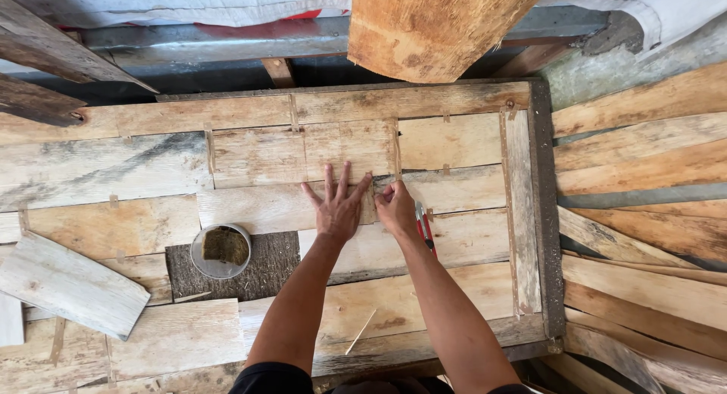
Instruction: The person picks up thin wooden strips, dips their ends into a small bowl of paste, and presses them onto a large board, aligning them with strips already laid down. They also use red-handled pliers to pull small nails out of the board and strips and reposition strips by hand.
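Both forearms rise from the bottom edge toward the middle of the patched veneer sheet lying on the tabletop. Left hand lies flat, fingers spread apart and pressing on a pale veneer piece. At its three o'clock the right hand rests with fingers curled down onto the seam, apparently pinching or pressing a small strip of tape; what sits beneath them I cannot tell. Just past it, at three o'clock again, lies a red-handled cutter, untouched.

By the look of it, this is the joining step: one hand steadies the sheet while the other fixes a seam. Any following move seems to call for steady downward pressure so the thin pieces stay aligned.

At nine o'clock a round tin with a brownish lump sits on a dark square patch. A thin splinter lies at six o'clock. Overhead, a curved wood slab blocks the far edge; the tin's contents are hard to make out.
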